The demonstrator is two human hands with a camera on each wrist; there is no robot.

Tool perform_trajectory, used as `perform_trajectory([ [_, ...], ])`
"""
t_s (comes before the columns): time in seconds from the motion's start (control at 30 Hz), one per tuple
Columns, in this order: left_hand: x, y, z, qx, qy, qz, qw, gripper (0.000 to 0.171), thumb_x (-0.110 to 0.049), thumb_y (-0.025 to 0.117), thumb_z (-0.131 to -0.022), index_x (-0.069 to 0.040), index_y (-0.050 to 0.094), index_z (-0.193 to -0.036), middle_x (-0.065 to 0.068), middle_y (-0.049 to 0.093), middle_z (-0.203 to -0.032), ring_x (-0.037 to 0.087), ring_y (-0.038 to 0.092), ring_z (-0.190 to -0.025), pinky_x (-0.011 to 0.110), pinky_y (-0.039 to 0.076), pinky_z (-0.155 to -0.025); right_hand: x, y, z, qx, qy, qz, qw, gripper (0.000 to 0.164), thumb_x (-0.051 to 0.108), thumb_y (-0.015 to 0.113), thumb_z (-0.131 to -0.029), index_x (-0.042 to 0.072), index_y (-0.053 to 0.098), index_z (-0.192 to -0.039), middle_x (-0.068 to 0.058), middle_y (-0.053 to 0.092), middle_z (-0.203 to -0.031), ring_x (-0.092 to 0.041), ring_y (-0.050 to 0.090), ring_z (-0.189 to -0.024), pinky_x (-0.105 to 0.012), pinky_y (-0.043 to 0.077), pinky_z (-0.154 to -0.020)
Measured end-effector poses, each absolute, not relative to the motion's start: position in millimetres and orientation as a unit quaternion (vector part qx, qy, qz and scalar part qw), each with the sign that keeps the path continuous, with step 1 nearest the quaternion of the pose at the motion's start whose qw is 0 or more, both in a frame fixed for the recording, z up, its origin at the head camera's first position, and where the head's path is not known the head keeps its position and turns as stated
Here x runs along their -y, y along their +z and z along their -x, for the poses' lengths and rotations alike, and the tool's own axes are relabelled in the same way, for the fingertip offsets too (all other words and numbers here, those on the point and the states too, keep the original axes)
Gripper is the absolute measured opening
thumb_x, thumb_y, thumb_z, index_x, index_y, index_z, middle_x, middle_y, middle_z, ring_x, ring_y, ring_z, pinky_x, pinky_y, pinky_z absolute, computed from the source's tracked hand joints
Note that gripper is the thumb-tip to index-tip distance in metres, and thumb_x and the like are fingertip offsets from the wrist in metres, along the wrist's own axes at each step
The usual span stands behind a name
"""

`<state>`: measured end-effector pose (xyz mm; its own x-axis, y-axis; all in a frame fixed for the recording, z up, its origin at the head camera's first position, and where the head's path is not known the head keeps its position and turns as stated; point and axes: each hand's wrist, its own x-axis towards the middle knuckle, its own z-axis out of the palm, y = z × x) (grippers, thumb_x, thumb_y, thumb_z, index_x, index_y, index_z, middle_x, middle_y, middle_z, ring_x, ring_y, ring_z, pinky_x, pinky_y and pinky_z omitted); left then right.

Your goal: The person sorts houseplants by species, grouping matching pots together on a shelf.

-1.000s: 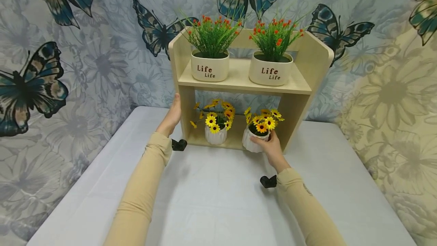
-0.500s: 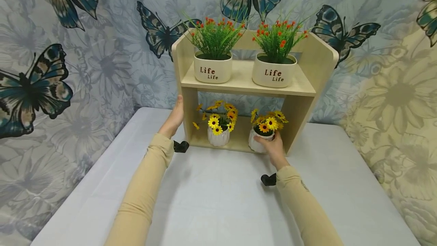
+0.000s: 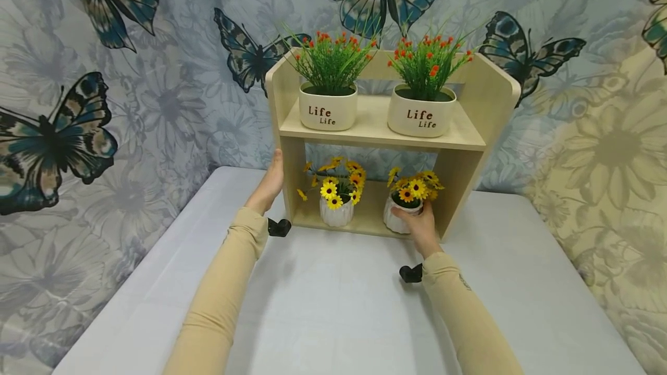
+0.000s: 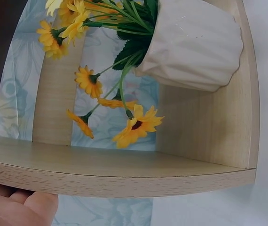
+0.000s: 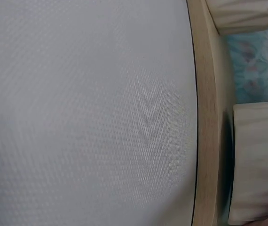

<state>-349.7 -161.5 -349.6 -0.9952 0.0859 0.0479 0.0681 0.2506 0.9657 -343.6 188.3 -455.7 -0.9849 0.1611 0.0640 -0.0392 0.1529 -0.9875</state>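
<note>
My right hand (image 3: 422, 227) grips a white ribbed flowerpot (image 3: 393, 220) with yellow artificial daisies, thumb across its front and fingers round its right side. This pot sits on the lower board of a wooden shelf (image 3: 383, 142), near the right panel. In the right wrist view, its pale wall (image 5: 258, 162) stands just behind the board's front edge; only a sliver of the hand shows. My left hand (image 3: 268, 184) rests against the shelf's outer left side, fingers extended upward. In the left wrist view, part of that hand (image 4: 23, 209) touches the side panel, its fingertips hidden.
A similar white pot of yellow daisies (image 3: 336, 214) stands on the lower board's left half. Two cream "Life" planters, a left one (image 3: 328, 111) and a right one (image 3: 421, 116), hold red-flowered grass above. The shelf stands on a white-covered table (image 3: 333, 305) before a butterfly-patterned backdrop.
My right hand has moved the daisy pot back and slightly right, from tilted over the board's front edge to standing more upright on it. The left hand stays against the shelf's side.
</note>
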Motion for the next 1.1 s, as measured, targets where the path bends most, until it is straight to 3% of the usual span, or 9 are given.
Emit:
perform_trajectory([
  [0.47, 161.4, -350.2, 349.0, -0.794, 0.607, -0.042, 0.012, 0.086, -0.070, 0.001, -0.085, -0.013, -0.013, -0.147, 0.007, -0.015, -0.152, 0.022, -0.014, -0.136, 0.041, -0.007, -0.108, -185.7, -458.8, 349.1, 0.771, 0.629, 0.031, 0.096, 0.093, 0.023, 0.077, -0.078, 0.005, 0.015, -0.146, -0.018, 0.029, -0.143, -0.031, 0.027, -0.131, -0.044, 0.022, -0.106],
  [1.1, 161.9, -351.7, 348.1, -0.792, 0.609, -0.035, 0.016, 0.087, -0.071, 0.002, -0.085, -0.013, -0.012, -0.148, 0.007, -0.014, -0.152, 0.022, -0.014, -0.136, 0.041, -0.005, -0.109, -187.8, -460.4, 350.1, 0.757, 0.648, 0.030, 0.076, 0.099, 0.022, 0.077, -0.078, 0.009, 0.007, -0.148, -0.014, 0.020, -0.148, -0.028, 0.019, -0.134, -0.043, 0.016, -0.108],
])
